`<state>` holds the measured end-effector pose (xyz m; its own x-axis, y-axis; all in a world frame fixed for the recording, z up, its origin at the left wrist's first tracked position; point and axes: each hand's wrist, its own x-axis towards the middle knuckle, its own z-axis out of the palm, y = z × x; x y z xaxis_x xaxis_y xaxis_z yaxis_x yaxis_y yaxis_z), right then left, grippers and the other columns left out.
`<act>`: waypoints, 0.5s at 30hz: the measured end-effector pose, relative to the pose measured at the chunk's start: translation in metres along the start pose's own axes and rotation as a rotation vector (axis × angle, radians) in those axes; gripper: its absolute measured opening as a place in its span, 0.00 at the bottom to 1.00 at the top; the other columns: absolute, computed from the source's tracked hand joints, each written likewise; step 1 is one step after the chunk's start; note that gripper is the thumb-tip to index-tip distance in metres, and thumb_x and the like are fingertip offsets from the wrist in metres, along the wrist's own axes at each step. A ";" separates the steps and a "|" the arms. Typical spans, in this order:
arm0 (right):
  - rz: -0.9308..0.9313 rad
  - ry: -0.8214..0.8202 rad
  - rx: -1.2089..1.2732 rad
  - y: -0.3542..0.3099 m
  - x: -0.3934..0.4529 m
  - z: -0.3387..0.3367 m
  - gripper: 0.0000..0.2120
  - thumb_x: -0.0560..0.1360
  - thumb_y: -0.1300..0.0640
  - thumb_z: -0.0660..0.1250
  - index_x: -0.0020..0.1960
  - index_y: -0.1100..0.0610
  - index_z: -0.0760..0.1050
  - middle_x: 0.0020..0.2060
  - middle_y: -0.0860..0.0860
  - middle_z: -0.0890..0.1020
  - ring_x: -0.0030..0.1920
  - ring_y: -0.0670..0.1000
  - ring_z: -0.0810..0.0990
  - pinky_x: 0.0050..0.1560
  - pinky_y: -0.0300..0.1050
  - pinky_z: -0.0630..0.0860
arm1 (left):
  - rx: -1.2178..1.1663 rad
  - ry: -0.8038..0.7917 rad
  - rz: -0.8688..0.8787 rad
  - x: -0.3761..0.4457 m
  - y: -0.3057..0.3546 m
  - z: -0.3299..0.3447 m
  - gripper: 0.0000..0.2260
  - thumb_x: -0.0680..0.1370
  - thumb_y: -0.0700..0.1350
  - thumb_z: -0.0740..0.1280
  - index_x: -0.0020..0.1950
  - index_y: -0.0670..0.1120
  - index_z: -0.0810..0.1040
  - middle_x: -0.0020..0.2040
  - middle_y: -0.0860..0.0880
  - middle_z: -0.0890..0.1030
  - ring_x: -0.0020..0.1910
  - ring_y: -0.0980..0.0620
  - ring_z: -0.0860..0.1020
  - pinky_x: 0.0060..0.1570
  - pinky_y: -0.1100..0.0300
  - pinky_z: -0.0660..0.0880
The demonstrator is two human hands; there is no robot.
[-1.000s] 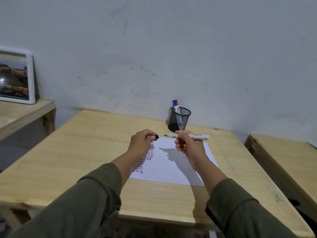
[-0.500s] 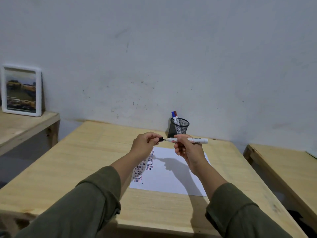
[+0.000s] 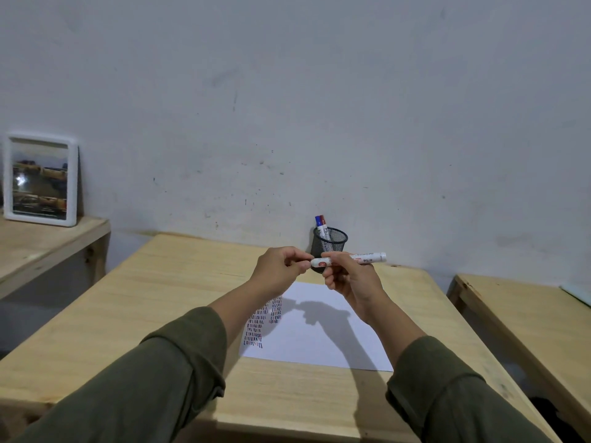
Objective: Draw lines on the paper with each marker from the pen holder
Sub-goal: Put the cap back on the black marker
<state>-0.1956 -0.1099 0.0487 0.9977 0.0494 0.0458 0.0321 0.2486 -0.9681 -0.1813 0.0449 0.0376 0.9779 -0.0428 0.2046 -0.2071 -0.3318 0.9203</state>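
My right hand holds a white marker level above the paper, its barrel pointing right. My left hand pinches the marker's black cap, pressed against the marker's left end; the cap is hidden in my fingers. Below lies a white sheet of paper with rows of short red, blue and dark strokes along its left side. Behind my hands a black mesh pen holder stands by the wall, with a blue-capped and a red-capped marker sticking out.
The paper lies on a light wooden table set against a grey wall. A white-framed picture leans on a wooden shelf at left. A second wooden table stands to the right across a narrow gap.
My left hand brought the black cap to the marker's tip and closed the gap; the tip is now covered. The view tilted up, and both hands rose a little.
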 end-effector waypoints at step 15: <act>0.090 -0.029 0.190 0.007 -0.004 -0.005 0.09 0.77 0.58 0.62 0.44 0.61 0.78 0.29 0.53 0.78 0.27 0.46 0.75 0.30 0.35 0.74 | 0.071 0.040 0.132 -0.003 0.006 0.005 0.07 0.73 0.39 0.70 0.50 0.46 0.84 0.42 0.51 0.83 0.42 0.56 0.79 0.45 0.73 0.72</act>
<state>-0.1989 -0.1133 0.0402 0.9939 0.1065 -0.0292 -0.0716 0.4199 -0.9048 -0.1851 0.0384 0.0408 0.9401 -0.0533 0.3367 -0.3299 -0.3912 0.8591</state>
